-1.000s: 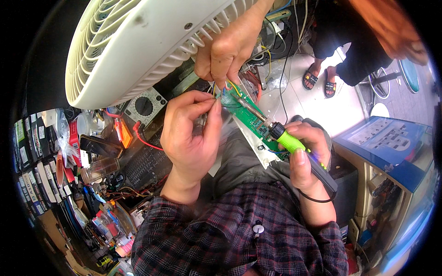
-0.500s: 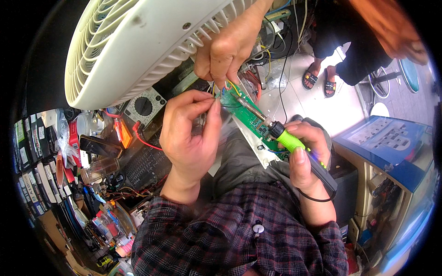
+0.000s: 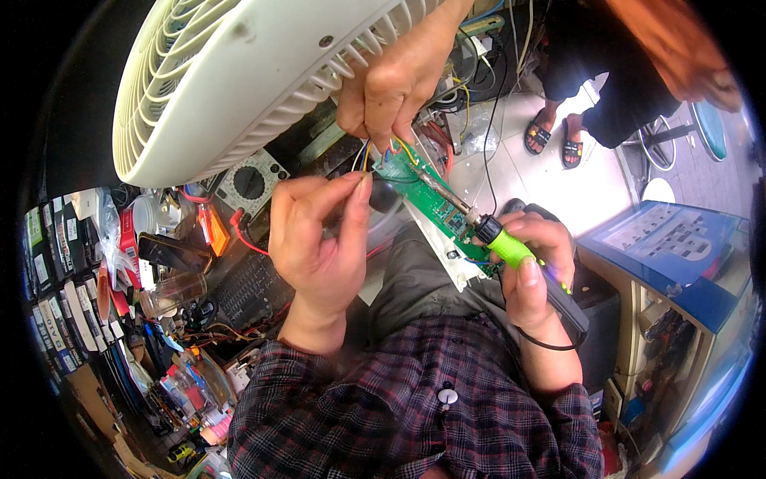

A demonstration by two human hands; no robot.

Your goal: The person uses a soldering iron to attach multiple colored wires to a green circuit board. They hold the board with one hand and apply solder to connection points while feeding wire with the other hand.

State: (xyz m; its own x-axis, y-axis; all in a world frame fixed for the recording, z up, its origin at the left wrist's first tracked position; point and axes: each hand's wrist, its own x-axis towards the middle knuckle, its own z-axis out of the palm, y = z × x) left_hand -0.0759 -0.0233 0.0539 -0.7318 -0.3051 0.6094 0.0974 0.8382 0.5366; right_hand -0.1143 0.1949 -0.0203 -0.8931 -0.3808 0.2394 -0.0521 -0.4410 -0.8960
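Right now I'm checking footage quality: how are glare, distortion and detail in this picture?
Head view: the floor glares nearly white, upper right; head view: the blue-topped counter bends toward the rim, with black corners around; head view: the green board is well lit, but what the left hand pinches is too fine to identify.

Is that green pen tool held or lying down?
Held: the right hand grips the soldering iron by its green-and-black handle, its metal end over the green circuit board.
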